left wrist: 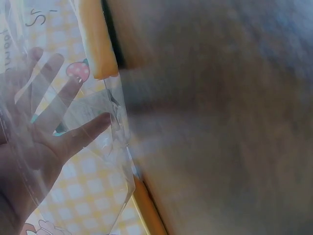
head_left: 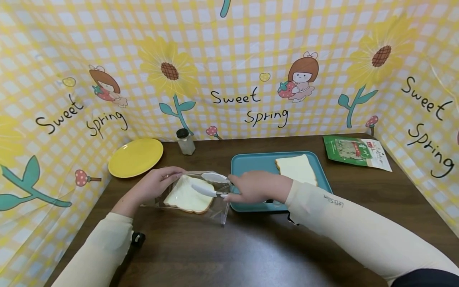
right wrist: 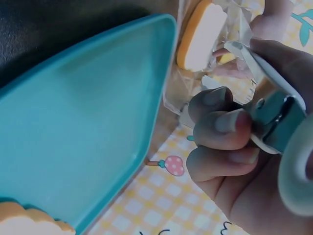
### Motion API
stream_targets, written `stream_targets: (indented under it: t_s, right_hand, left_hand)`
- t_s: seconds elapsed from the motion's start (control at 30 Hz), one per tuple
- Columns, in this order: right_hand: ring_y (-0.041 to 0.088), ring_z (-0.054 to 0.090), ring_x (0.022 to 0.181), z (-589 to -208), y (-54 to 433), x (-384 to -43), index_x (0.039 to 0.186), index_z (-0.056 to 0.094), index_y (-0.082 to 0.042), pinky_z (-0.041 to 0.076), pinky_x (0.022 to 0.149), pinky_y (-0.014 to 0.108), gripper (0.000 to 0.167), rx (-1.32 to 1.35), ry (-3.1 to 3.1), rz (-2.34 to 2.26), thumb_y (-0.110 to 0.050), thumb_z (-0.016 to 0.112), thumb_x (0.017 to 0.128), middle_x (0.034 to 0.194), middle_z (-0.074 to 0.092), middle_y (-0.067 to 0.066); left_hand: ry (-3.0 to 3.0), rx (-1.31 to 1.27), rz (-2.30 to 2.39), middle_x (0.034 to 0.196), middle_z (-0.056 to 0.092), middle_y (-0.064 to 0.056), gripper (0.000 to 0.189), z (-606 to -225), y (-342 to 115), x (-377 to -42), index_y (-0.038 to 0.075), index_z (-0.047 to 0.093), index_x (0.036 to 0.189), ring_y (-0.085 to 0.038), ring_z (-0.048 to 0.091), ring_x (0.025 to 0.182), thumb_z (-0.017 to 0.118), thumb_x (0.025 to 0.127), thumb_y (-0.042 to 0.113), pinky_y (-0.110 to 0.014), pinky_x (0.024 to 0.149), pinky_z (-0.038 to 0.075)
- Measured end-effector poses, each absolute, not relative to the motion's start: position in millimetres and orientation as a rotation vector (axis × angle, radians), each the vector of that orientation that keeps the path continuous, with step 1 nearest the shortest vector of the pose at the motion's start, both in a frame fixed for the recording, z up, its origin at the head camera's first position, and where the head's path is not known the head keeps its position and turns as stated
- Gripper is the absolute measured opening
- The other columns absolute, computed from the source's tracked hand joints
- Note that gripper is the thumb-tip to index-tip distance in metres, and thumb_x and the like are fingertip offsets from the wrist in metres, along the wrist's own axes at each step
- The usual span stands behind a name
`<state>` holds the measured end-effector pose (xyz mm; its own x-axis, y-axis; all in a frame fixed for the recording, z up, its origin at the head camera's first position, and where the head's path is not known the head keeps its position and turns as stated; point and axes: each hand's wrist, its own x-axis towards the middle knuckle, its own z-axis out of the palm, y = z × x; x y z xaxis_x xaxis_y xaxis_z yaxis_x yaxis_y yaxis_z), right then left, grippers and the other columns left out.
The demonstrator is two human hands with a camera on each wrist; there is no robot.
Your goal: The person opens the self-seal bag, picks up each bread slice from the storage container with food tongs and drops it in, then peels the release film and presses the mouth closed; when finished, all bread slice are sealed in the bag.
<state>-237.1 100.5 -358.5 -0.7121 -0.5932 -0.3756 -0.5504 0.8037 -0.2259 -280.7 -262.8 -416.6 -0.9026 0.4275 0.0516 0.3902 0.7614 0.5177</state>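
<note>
A bread slice (head_left: pixel 183 196) lies in a clear plastic bag (head_left: pixel 218 208), left of the blue tray. My left hand (head_left: pixel 153 185) is at the bag's left side. In the left wrist view the left hand (left wrist: pixel 41 132) shows straight, spread fingers behind the clear film. My right hand (head_left: pixel 252 185) grips white-tipped tongs (head_left: pixel 204 190), with curled fingers around the handles in the right wrist view. The tong tips stand apart, one over the slice; whether they touch it I cannot tell.
The blue tray (head_left: pixel 247 162) bears another bread slice (head_left: pixel 297 168). A yellow plate (head_left: pixel 135 158) and a black-capped shaker (head_left: pixel 185 143) stand at the back left. A green-and-white packet (head_left: pixel 353 150) lies at the back right, before the checked cloth (head_left: pixel 236 59).
</note>
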Motion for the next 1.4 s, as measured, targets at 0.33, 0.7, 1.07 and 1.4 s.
stream_targets:
  t_s: [0.33,0.7,1.07,1.4]
  right_hand:
    - [0.026,0.061,0.142,-344,126,-233,0.170,0.029,-0.017,0.050,0.119,0.048,0.088,-0.827,2.518,-0.164,-0.072,0.048,0.104,0.161,0.057,0.009]
    - [0.012,0.068,0.091,-330,160,-227,0.163,0.041,-0.014,0.057,0.093,0.042,0.081,-0.849,2.446,-0.293,-0.071,0.048,0.106,0.122,0.074,0.005]
    - [0.011,0.061,0.077,-325,196,-212,0.151,0.052,-0.016,0.049,0.074,0.034,0.073,-0.736,2.437,-0.440,-0.073,0.048,0.104,0.089,0.064,-0.004]
    - [0.011,0.065,0.098,-326,230,-201,0.154,0.052,-0.012,0.056,0.089,0.038,0.075,-0.665,2.500,-0.489,-0.070,0.047,0.106,0.117,0.072,-0.001]
  left_hand:
    - [2.891,0.667,0.810,0.137,0.075,-0.002,0.028,-416,-263,-282,0.026,0.073,0.135,-0.026,0.069,0.130,0.055,0.114,0.027,-0.056,0.108,0.056]
    - [2.896,0.645,0.801,0.135,0.075,-0.002,0.027,-416,-264,-281,0.027,0.073,0.134,-0.022,0.069,0.121,0.055,0.114,0.028,-0.052,0.104,0.056]
    - [2.888,0.639,0.797,0.131,0.076,0.001,0.027,-415,-265,-281,0.033,0.072,0.134,-0.020,0.063,0.102,0.054,0.114,0.034,-0.037,0.088,0.053]
    - [2.899,0.654,0.791,0.132,0.076,0.002,0.027,-416,-263,-279,0.032,0.072,0.134,-0.019,0.064,0.103,0.054,0.114,0.028,-0.036,0.089,0.054]
